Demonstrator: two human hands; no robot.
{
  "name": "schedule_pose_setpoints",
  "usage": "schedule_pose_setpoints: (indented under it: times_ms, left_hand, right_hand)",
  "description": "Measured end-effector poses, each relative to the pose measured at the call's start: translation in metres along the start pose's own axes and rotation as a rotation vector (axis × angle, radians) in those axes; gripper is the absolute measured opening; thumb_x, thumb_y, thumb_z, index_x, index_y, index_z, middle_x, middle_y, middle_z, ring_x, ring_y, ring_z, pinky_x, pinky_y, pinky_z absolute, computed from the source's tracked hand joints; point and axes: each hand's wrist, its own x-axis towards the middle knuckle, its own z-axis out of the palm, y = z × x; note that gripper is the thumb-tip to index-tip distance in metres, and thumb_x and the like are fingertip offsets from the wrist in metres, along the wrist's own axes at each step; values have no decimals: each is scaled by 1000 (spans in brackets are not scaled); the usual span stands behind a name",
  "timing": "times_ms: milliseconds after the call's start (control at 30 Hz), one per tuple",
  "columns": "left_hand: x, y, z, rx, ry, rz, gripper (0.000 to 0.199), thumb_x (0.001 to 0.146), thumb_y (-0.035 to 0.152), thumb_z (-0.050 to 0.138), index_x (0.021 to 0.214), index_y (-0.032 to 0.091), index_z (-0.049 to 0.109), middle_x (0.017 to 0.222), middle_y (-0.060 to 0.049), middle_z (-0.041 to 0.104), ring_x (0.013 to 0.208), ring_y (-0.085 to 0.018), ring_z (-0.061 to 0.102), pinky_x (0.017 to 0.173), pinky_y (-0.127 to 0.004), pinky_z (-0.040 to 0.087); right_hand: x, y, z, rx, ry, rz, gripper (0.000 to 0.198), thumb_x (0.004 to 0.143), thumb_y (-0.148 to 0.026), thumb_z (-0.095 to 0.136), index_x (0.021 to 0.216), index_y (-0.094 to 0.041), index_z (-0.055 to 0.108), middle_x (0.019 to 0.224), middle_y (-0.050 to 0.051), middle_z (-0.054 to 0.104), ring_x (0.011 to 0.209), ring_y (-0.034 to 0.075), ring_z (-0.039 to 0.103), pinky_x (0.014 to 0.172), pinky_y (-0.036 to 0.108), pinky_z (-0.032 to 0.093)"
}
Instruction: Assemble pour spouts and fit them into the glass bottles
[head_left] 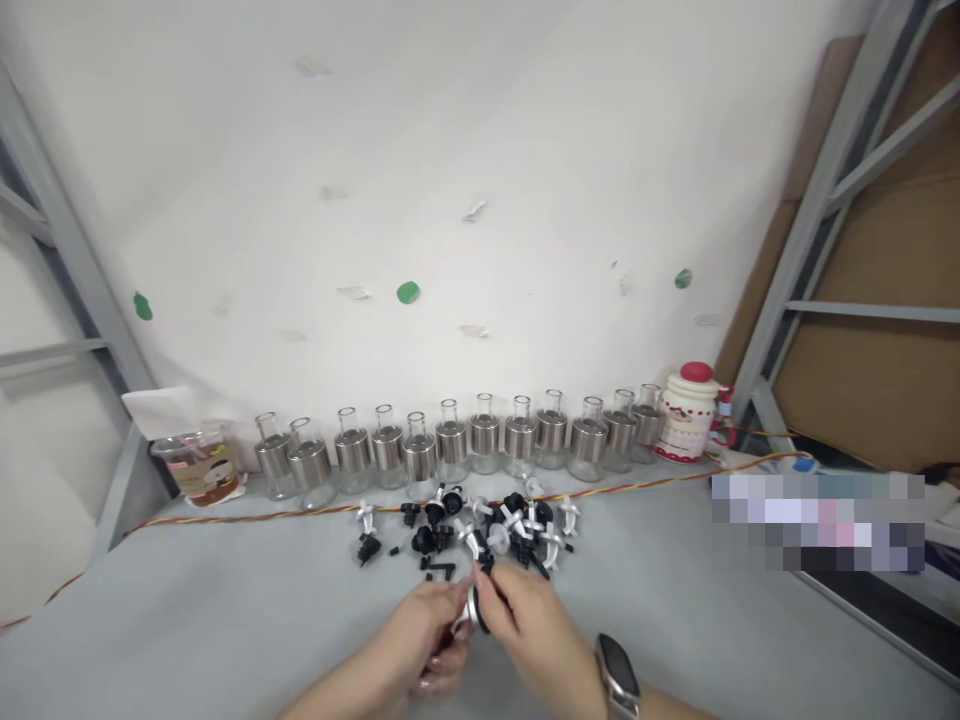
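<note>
Low in the middle of the head view, my two hands meet around a silver and black bottle pourer (472,610). My left hand (420,630) is closed around its lower left side, fingers curled beneath. From the right, my right hand (529,612) pinches its upper part, with the thumb along the black rim; the fingers hide much of it. Just beyond the hands lies a loose pile of pourer parts: silver spouts (551,545), black stoppers (422,540) and small black pieces (442,570).
A row of glass bottles with metal sleeves (420,457) stands along the wall. A plastic jar (199,470) is at the left end, a white canister with a red lid (686,420) at the right. A twisted red-yellow wire (300,513) crosses the grey table (225,600).
</note>
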Motion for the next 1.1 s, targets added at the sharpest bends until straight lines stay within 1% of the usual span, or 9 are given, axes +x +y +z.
schedule_pose_setpoints:
  times_ms: [100,200,333,500,567,700,800,933,1100]
  left_hand:
    - [-9,8,-4,-12,-111,-205,32,74,41,43,52,19,36,34,11,24,28,-3,10,31,-17,5]
    - [-10,6,0,3,-6,-38,36,71,49,48,54,20,35,36,11,28,29,-2,11,30,-16,8]
    - [-5,-7,7,223,257,348,43,73,62,40,62,20,40,44,10,31,35,-5,23,33,-17,19]
    - [-3,-19,-2,834,437,698,37,88,41,22,68,19,44,56,2,46,52,-12,44,52,-22,35]
    - [-1,-22,-7,1039,458,801,35,88,36,21,68,20,44,59,0,50,55,-13,48,54,-23,36]
    - [-2,-15,-15,1113,534,772,35,89,34,19,67,21,43,56,1,51,51,-13,50,51,-22,37]
    - [-9,4,-25,1055,720,626,37,90,36,17,68,22,43,55,3,50,52,-13,51,53,-22,38]
    - [-12,26,-50,1305,974,500,31,87,36,26,77,21,51,71,-2,55,67,-20,54,60,-29,38]
    - [3,21,-73,1294,947,562,24,82,35,39,80,19,57,81,-6,54,80,-24,51,69,-35,38]
  right_hand:
    - [-5,-1,-5,-298,45,-367,32,87,-24,32,63,-18,52,59,5,54,57,17,48,55,28,33]
    - [-5,-2,-9,-337,67,-503,30,86,-20,33,62,-18,51,58,5,53,58,17,47,55,28,33]
    - [2,-6,-7,32,63,-104,33,87,-31,33,58,-19,43,55,-1,46,52,12,42,50,24,31]
    - [6,-12,8,695,-79,503,37,80,-50,34,56,-21,35,38,-9,27,32,7,27,35,20,25]
    - [7,-9,9,796,-175,648,37,77,-53,34,57,-22,34,36,-11,24,26,5,19,30,20,24]
    - [20,10,-7,463,1,566,40,78,-55,26,56,-22,32,36,-10,26,26,7,24,30,21,27]
    - [39,36,-31,308,172,458,40,79,-57,28,59,-22,33,41,-8,32,36,10,35,38,22,30]
    - [55,71,-52,26,333,326,35,74,-52,45,61,-21,36,56,-4,42,54,13,41,53,25,30]
    - [52,87,-52,-239,347,229,22,72,-38,54,65,-20,44,65,1,48,62,18,45,63,30,30]
